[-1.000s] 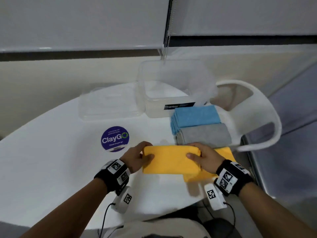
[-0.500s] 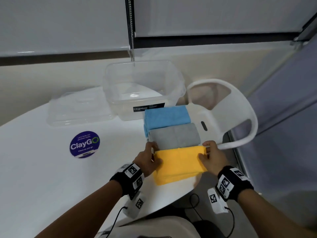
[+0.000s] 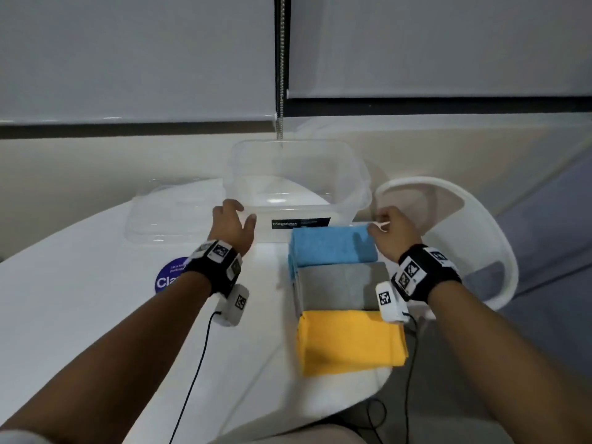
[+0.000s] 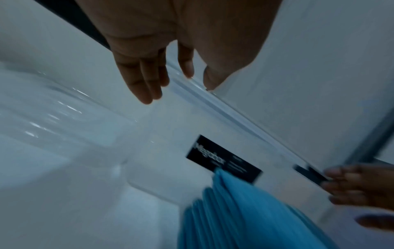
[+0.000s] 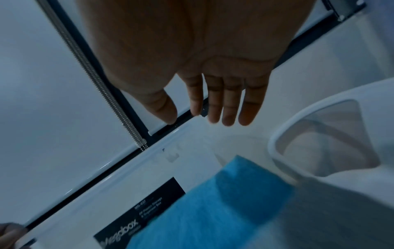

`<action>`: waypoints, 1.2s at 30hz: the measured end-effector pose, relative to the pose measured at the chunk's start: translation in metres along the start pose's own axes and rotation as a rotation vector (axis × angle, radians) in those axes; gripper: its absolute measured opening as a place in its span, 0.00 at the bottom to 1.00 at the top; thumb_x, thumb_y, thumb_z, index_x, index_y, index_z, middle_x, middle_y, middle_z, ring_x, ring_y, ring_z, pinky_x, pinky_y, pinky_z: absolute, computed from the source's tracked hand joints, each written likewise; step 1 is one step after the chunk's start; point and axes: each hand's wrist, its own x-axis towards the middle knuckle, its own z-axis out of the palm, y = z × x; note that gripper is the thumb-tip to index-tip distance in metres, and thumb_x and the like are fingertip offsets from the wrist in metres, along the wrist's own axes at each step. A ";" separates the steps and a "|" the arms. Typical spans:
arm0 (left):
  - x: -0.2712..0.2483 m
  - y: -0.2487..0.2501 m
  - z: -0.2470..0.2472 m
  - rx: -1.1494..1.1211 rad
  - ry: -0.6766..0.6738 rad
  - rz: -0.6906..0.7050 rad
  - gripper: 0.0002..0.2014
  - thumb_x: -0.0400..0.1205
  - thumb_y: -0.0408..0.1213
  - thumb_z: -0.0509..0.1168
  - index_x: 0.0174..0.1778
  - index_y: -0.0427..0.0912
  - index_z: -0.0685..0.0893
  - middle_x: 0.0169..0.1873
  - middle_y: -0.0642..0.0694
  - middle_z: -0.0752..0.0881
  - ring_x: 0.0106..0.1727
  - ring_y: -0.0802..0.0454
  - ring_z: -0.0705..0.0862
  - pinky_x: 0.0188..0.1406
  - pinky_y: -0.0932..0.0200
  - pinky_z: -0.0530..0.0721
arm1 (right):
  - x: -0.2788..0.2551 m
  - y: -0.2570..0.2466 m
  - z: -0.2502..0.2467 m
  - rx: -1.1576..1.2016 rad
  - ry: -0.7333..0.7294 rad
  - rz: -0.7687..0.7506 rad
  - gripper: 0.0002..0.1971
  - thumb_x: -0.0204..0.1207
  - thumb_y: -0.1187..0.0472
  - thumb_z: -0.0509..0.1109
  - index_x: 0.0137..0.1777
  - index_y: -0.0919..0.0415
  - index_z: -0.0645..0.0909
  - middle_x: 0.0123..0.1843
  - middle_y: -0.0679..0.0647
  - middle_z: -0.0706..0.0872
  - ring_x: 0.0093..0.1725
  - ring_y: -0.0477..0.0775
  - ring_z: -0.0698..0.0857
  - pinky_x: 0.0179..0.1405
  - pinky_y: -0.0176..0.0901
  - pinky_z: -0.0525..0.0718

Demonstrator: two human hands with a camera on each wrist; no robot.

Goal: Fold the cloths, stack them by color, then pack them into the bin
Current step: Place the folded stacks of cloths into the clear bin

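Blue [image 3: 333, 248], grey [image 3: 339, 288] and yellow [image 3: 349, 341] folded cloth stacks are lying in a row on a white round table [image 3: 80, 299] before a clear bin [image 3: 298, 187]. Both hands, left [image 3: 232, 224] and right [image 3: 392, 232], are reaching with fingers relaxed and holding nothing, near the bin's corners. White blinds [image 3: 128, 52] are hanging behind.

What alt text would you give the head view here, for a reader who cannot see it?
Two bare hands reach toward a clear plastic bin on a white table, the left hand open at its near left corner, the right hand at its right. Before the bin lie folded cloth stacks in a row: blue stack, grey stack, yellow stack nearest.
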 end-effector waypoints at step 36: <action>-0.092 -0.240 -0.225 -0.152 0.265 -0.508 0.12 0.62 0.51 0.65 0.38 0.52 0.77 0.32 0.50 0.90 0.37 0.43 0.89 0.42 0.39 0.89 | -0.138 -0.150 0.164 0.346 -0.374 -0.031 0.13 0.73 0.58 0.78 0.47 0.59 0.76 0.42 0.57 0.85 0.38 0.56 0.90 0.42 0.58 0.91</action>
